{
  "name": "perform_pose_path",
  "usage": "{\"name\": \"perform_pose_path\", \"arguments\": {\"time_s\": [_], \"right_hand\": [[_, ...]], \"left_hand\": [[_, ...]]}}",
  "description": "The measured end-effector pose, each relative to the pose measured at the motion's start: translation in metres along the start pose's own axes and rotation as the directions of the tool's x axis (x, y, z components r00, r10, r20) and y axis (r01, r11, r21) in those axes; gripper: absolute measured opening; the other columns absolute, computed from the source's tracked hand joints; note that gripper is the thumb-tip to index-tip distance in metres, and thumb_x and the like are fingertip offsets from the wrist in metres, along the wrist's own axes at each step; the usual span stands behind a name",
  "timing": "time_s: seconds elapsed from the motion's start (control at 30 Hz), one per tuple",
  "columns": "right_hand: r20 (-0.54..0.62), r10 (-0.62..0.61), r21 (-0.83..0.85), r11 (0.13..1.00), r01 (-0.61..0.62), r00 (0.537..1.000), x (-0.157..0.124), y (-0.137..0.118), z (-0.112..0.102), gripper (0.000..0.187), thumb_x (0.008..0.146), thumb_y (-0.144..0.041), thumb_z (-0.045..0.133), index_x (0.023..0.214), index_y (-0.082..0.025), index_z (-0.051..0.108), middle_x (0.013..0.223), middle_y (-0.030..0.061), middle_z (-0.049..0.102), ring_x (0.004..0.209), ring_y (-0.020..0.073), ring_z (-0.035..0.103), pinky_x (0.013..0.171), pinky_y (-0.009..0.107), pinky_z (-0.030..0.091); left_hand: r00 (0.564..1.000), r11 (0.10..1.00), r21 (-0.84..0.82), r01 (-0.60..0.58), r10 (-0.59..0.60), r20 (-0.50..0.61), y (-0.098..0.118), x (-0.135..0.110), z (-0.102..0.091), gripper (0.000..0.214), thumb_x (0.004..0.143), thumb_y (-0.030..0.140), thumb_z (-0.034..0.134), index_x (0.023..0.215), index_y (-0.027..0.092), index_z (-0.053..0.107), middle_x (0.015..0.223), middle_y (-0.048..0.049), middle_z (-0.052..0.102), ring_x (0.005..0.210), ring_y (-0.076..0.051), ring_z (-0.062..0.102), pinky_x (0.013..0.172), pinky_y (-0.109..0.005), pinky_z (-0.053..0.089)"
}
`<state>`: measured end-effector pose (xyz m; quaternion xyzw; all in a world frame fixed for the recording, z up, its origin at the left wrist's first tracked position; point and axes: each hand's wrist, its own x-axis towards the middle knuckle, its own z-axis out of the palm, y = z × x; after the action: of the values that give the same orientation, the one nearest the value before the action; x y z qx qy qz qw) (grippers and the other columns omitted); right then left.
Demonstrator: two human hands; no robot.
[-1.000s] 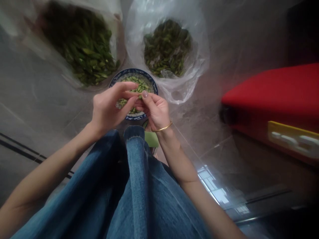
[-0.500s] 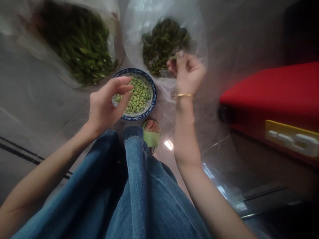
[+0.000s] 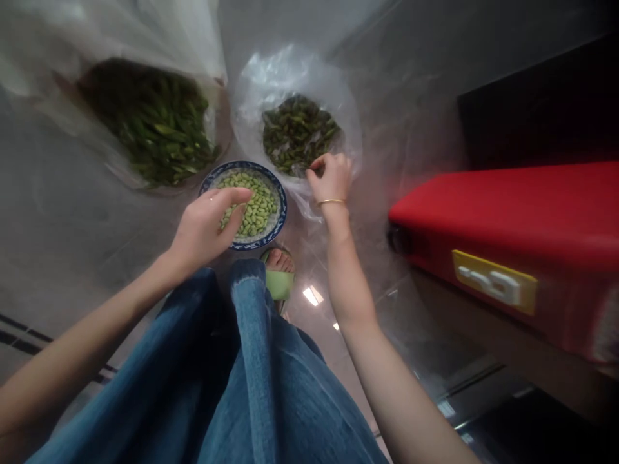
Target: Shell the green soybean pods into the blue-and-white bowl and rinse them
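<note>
A blue-rimmed bowl (image 3: 284, 205) of shelled green beans (image 3: 258, 206) stands on the floor in front of my knees. My left hand (image 3: 206, 225) hovers over the bowl's near left side, its fingers stretched out over the beans and the thumb apart beneath them. My right hand (image 3: 331, 177), with a gold bangle on the wrist, rests at the near edge of a clear plastic bag of dark green pods (image 3: 294, 132). Its fingers are curled inward at the pods, and what they hold, if anything, is hidden.
A second, larger plastic bag of green pods (image 3: 155, 135) lies at the back left. A red case with a yellow label (image 3: 483, 212) stands at the right. My jeans-clad legs (image 3: 251, 374) and a foot in a green sandal (image 3: 279, 277) fill the foreground on the grey tiled floor.
Both hands were together over the bowl. The right hand then swung out to the right bag with a pod and has sunk to its near edge. The left hand stayed over the bowl.
</note>
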<state>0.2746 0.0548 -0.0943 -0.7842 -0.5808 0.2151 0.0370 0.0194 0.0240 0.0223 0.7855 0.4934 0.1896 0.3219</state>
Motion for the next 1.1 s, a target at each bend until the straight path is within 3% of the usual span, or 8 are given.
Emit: {"name": "perform_pose_path", "arguments": {"time_s": [0.2, 0.43, 0.63, 0.8, 1.1], "right_hand": [[0.065, 0.023, 0.031, 0.999, -0.025, 0.998, 0.0, 0.007, -0.002, 0.021, 0.084, -0.03, 0.054, 0.1, -0.021, 0.065, 0.09, 0.0075, 0.062, 0.095, 0.0245, 0.054, 0.087, 0.043, 0.042], [0.045, 0.049, 0.014, 0.999, -0.049, 0.998, 0.016, -0.013, -0.011, 0.027, 0.087, -0.036, 0.051, 0.095, -0.019, 0.071, 0.096, 0.0112, 0.066, 0.098, 0.0254, 0.057, 0.087, 0.041, 0.044], [0.104, 0.114, -0.007, 0.993, -0.114, 0.988, 0.032, -0.027, -0.011, 0.02, 0.078, -0.027, 0.063, 0.09, -0.014, 0.072, 0.094, 0.0129, 0.069, 0.091, 0.025, 0.061, 0.085, 0.037, 0.045], [0.018, 0.116, 0.092, 0.989, -0.117, 0.993, 0.04, -0.031, -0.01, 0.031, 0.081, -0.024, 0.058, 0.107, -0.011, 0.068, 0.099, 0.0137, 0.068, 0.093, 0.0221, 0.059, 0.085, 0.033, 0.043], [-0.059, 0.163, 0.192, 0.97, -0.15, 0.985, 0.047, -0.044, -0.004, 0.035, 0.08, -0.023, 0.059, 0.113, -0.012, 0.065, 0.103, 0.0124, 0.07, 0.096, 0.0216, 0.061, 0.087, 0.032, 0.043]], "left_hand": [[1.0, 0.999, -0.045, 0.023, -0.023, 0.007, -0.005, 0.002, 0.001, 0.019, 0.092, 0.022, 0.047, 0.105, 0.022, 0.061, 0.105, -0.004, 0.072, 0.099, -0.018, 0.068, 0.086, -0.032, 0.056], [1.0, 0.995, -0.095, -0.003, 0.0, -0.03, -0.008, 0.006, 0.003, 0.02, 0.092, 0.021, 0.046, 0.104, 0.019, 0.061, 0.104, -0.0055, 0.072, 0.098, -0.019, 0.068, 0.088, -0.033, 0.055], [0.998, 0.991, -0.13, 0.034, -0.039, -0.041, -0.012, -0.001, 0.001, 0.022, 0.092, 0.023, 0.046, 0.104, 0.018, 0.063, 0.104, -0.0073, 0.072, 0.097, -0.021, 0.068, 0.086, -0.034, 0.055], [0.997, 0.989, -0.145, 0.041, -0.05, -0.056, -0.016, -0.004, 0.0, 0.022, 0.092, 0.023, 0.046, 0.105, 0.018, 0.063, 0.105, -0.0077, 0.072, 0.098, -0.021, 0.068, 0.086, -0.034, 0.054], [0.999, 0.992, -0.125, 0.015, -0.02, -0.035, -0.016, -0.001, 0.003, 0.021, 0.093, 0.023, 0.045, 0.104, 0.018, 0.062, 0.102, -0.0077, 0.073, 0.096, -0.021, 0.069, 0.084, -0.034, 0.056]]}}
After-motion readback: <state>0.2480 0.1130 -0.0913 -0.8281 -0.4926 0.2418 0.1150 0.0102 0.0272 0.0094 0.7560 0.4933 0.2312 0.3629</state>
